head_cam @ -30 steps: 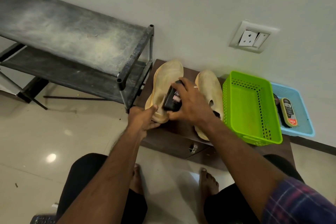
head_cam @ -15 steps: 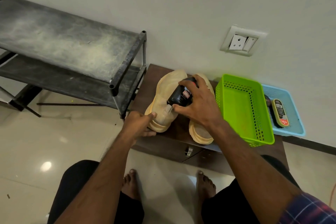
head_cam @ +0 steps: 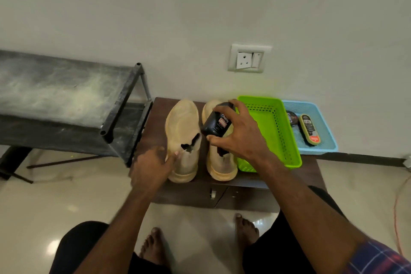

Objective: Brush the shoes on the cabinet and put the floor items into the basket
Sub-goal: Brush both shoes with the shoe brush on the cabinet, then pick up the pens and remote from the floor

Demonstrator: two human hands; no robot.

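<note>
Right hand (head_cam: 242, 138) fingers gripping polish bottle (head_cam: 216, 123) above shoes (head_cam: 183, 140), left hand (head_cam: 151, 168) blurred, fingers' state unclear

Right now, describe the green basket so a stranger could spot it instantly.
Find the low brown cabinet against the white wall, under the wall socket. On its top, the green basket sits between the pair of tan shoes and a light blue tray. It is the bright lime one with perforated sides, and nothing shows inside it, while the blue tray holds polish items.
</note>
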